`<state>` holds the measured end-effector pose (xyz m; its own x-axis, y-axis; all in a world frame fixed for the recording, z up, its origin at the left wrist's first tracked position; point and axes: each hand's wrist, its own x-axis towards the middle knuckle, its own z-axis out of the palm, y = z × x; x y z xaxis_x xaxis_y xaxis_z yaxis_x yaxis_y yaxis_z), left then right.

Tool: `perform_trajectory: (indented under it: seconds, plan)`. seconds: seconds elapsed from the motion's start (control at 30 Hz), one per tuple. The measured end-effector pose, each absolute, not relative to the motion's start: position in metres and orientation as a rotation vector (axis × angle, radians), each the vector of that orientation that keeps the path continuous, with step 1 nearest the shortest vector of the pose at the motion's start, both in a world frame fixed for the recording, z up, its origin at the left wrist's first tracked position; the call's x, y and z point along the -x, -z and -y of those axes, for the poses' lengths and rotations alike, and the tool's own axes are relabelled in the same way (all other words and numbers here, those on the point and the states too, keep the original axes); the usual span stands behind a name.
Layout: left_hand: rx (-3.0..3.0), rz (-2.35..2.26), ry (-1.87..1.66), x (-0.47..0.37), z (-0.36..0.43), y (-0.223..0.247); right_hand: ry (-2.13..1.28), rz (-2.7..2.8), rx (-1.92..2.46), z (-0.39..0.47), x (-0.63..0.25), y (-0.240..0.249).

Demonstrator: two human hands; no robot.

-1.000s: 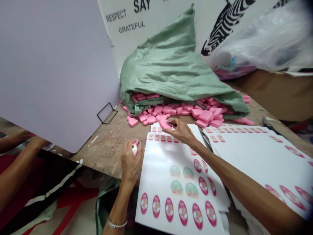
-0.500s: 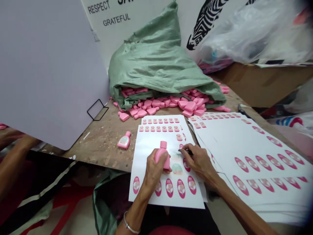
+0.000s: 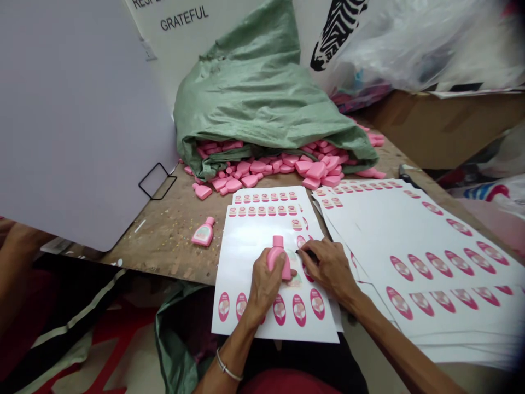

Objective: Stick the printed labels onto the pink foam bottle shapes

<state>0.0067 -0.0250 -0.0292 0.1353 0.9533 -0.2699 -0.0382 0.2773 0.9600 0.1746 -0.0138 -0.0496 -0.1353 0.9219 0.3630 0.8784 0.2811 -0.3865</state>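
My left hand (image 3: 266,282) is closed around a small pink bottle (image 3: 278,262), cap pointing away from me, above a white sticker sheet (image 3: 250,257). My right hand (image 3: 331,267) pinches a thin dark pointed tool (image 3: 298,252), mostly hidden by the fingers. The tool's tip is at the upper edge of a pale green label (image 3: 296,280) beside the bottle. Pink oval stickers (image 3: 299,310) line the sheet's near end, with small heart stickers at its far end. To the left, another pink bottle (image 3: 203,233) with a label on its front lies on the table.
Several pink bottles (image 3: 315,171) spill from a green sack (image 3: 246,104) at the back. More sticker sheets (image 3: 369,230) lie to the right. A grey-white panel (image 3: 82,120) stands at the left, with a wire stand (image 3: 158,181) beside it. Another person's arm (image 3: 20,246) reaches behind it.
My left hand and the bottle have moved slightly right, toward the pale label. My right hand has shifted a little left, still with the dark tool. The view has tilted slightly.
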Motion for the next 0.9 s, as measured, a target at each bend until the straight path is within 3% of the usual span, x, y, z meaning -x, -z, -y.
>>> perform_trajectory:
  seconds: [0.9]
  plan:
    - [-1.024,-1.171,-0.923,-0.0045,0.0256,0.0310,-0.104,2.000,1.588,0.0135,-0.1713,0.0512]
